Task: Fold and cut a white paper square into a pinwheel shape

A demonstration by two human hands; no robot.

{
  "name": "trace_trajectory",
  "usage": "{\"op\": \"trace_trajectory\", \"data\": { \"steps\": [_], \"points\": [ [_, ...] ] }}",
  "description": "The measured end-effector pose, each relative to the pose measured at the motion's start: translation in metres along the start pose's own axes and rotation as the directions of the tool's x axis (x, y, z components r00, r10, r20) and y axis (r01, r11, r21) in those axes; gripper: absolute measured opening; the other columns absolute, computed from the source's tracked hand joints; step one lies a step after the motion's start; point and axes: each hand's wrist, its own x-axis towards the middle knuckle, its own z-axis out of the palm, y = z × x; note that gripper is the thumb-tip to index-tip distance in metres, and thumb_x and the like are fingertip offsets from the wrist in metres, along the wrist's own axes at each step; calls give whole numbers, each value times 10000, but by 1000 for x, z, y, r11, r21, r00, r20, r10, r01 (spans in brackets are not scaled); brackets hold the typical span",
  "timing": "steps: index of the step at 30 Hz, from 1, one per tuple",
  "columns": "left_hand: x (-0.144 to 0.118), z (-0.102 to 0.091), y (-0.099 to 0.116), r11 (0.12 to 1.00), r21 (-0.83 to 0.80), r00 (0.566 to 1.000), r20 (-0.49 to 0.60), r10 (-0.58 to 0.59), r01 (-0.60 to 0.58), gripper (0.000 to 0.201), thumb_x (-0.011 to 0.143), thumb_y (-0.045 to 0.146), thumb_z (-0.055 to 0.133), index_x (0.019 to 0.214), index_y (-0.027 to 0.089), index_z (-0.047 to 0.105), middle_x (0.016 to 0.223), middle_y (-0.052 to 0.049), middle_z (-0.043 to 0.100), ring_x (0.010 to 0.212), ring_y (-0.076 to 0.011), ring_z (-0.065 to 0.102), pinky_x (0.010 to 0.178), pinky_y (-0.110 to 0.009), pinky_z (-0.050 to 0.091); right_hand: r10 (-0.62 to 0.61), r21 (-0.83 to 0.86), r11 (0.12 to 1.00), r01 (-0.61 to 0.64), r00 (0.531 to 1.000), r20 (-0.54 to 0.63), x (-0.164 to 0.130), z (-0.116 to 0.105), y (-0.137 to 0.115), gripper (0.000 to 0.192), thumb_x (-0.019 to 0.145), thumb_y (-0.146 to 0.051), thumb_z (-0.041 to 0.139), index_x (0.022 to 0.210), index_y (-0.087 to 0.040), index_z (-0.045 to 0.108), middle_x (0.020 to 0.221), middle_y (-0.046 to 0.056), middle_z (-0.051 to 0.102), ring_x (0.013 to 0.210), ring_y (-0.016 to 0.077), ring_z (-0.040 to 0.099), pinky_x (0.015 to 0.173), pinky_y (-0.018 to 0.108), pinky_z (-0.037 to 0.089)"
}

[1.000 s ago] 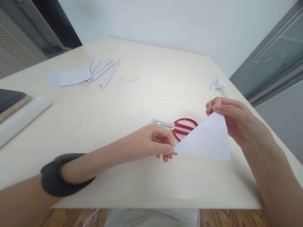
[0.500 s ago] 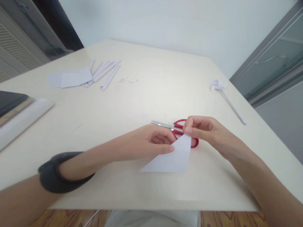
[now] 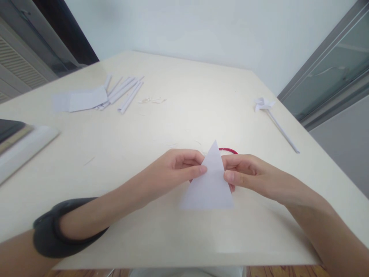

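A white paper triangle (image 3: 210,186) stands point-up just above the cream table (image 3: 184,115), near its front edge. My left hand (image 3: 175,167) pinches the triangle's left slope between thumb and fingers. My right hand (image 3: 245,173) pinches its right slope. Behind the paper, red-handled scissors (image 3: 229,150) lie on the table, mostly hidden; only a loop of the handle shows.
A paper pinwheel on a rolled paper stick (image 3: 272,115) lies at the right. Several rolled paper sticks (image 3: 125,90) and flat paper pieces (image 3: 82,100) lie at the far left. Stacked boards or books (image 3: 17,144) sit on the left edge. Small paper scraps (image 3: 151,100) are near the middle.
The wide triangle has been folded into a narrower one. My right hand came left toward my left hand, and the paper now stands point-up and covers most of the scissors.
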Motion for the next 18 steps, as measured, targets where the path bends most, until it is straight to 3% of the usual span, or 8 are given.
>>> {"op": "trace_trajectory", "data": {
  "steps": [3,11,14,18],
  "points": [
    [0,-1,0,999,36,1000,21,10,-11,168,870,283,459,809,173,570,867,-3,635,836,-155,584,747,-252,427,16,-64,998,-15,1000,12,1,1,3,220,913,-369,476,818,-179,537,826,8,562,766,135,544,701,265,426],
    [0,1,-9,980,194,998,-35,59,-51,293,905,421,386,821,187,543,780,24,569,687,-124,515,583,-217,366,17,-15,1000,-17,1000,-9,6,11,7,198,877,-351,538,777,-181,533,821,10,611,762,143,569,698,274,447],
    [-1,2,-9,956,277,994,-23,105,-95,296,914,425,371,866,199,556,852,9,600,757,-144,545,631,-238,392,-11,-2,1000,11,1000,-30,8,12,8,182,872,-341,549,786,-181,544,806,3,607,747,135,566,686,262,439],
    [-2,5,-9,968,229,994,39,98,-104,280,872,414,468,1035,199,545,1004,-50,626,886,-199,583,742,-304,439,-23,-30,999,21,997,-70,9,11,8,229,879,-376,529,767,-177,548,803,10,601,737,135,555,664,254,429]
  ]
}}
